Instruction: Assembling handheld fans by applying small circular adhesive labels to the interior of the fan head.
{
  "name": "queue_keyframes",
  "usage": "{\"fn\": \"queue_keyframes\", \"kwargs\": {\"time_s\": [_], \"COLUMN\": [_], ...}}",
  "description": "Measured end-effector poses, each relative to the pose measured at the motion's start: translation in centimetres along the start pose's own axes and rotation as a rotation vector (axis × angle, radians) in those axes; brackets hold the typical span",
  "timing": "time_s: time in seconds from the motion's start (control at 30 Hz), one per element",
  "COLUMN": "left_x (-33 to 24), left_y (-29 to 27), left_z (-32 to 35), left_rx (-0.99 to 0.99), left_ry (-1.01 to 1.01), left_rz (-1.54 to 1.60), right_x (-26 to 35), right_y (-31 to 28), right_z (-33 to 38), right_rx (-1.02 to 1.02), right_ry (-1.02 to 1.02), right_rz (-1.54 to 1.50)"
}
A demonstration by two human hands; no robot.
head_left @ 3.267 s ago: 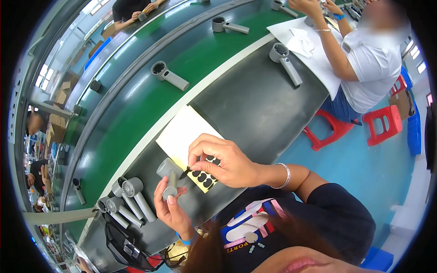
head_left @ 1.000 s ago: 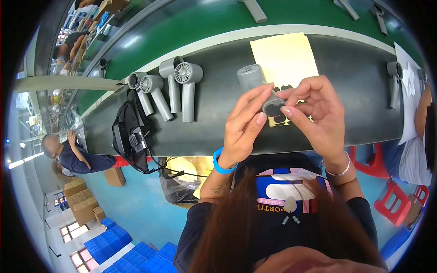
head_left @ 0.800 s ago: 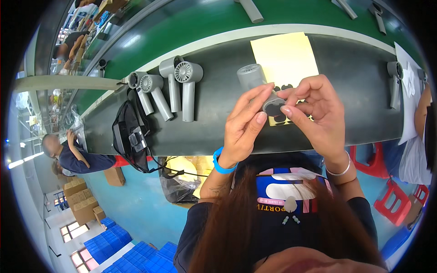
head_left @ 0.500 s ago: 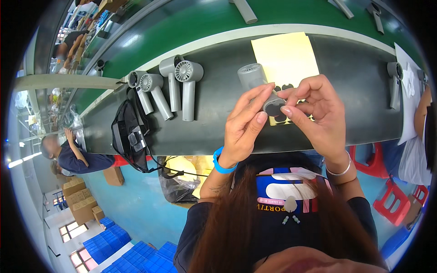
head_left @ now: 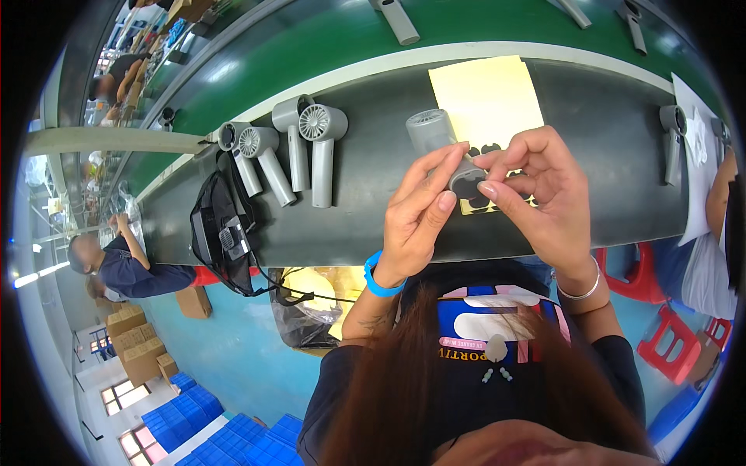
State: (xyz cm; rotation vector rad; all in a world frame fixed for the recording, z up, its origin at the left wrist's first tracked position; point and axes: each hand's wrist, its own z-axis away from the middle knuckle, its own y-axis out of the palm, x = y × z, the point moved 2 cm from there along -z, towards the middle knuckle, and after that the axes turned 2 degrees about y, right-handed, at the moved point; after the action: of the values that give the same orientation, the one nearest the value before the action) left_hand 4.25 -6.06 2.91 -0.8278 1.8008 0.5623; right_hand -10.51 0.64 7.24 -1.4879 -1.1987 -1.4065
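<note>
A grey handheld fan point(head_left: 430, 130) is held over the dark table, its grille at the far left and its dark round handle end towards me. My left hand point(head_left: 423, 198) is closed around the handle from the left, thumb beside the round end. At the right, my right hand point(head_left: 544, 186) is closed too, thumb tip and fingers pinching at the rim of that end. Whether a thin sticker is between those fingertips I cannot tell. Behind and under the hands lies a yellow sheet point(head_left: 489, 93) with black round stickers point(head_left: 491, 147) along its near part.
Several grey fans point(head_left: 322, 124) lie at the left, next to a black mesh bag point(head_left: 214, 225) with a cable. Beyond the table runs a green conveyor belt point(head_left: 311, 46) carrying more fans. Another fan point(head_left: 673, 128) lies at the right, near a person's arm. Red stools point(head_left: 672, 342) stand below.
The fans on the green belt have shifted left. Both my hands and the held fan stay almost in place. The co-worker at the left has moved an arm slightly.
</note>
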Motion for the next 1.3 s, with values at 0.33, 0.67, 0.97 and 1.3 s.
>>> {"fn": "queue_keyframes", "kwargs": {"time_s": [0.33, 0.67, 0.97, 1.3], "left_x": [-0.3, -0.37, -0.4, -0.29], "left_y": [-0.11, 0.08, 0.19, 0.67], "left_z": [-0.31, -0.21, -0.22, 0.08], "left_rx": [0.037, 0.004, -0.004, -0.052], "left_ry": [0.06, 0.007, 0.03, 0.045], "left_rz": [-0.108, -0.009, -0.022, 0.024], "right_x": [0.07, 0.2, 0.22, 0.23], "right_y": [-0.04, 0.08, 0.11, 0.22], "right_z": [0.04, 0.06, 0.01, 0.34], "right_rx": [-0.011, -0.014, -0.018, -0.028], "right_ry": [0.013, 0.021, 0.03, 0.009], "right_rz": [0.023, 0.052, 0.071, 0.137]}}
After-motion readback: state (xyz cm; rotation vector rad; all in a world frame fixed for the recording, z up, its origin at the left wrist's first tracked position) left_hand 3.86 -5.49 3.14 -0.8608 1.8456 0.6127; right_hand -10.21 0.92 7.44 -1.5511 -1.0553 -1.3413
